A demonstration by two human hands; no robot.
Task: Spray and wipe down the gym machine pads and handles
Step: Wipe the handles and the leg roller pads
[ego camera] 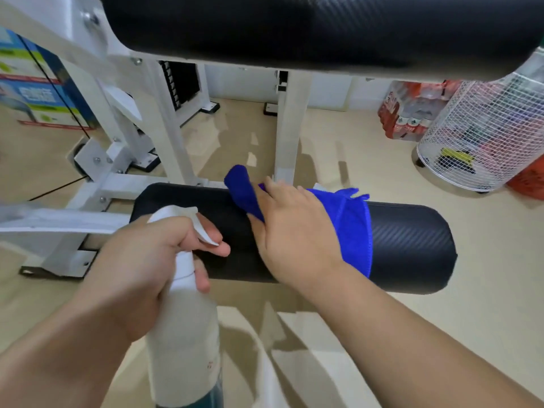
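To wipe well, I judge I should press with a flat palm and drag the blue microfibre cloth [353,228] along the whole black padded roller [412,245], overlapping strokes out to both ends. My right hand [291,234] lies on the cloth, fingers [275,191] nearly straight and slightly spread, pressing it onto the roller's top. My left hand [144,260] is curled round the neck of the white plastic spray bottle [185,334], forefinger on its trigger [204,232], close to the roller's left end.
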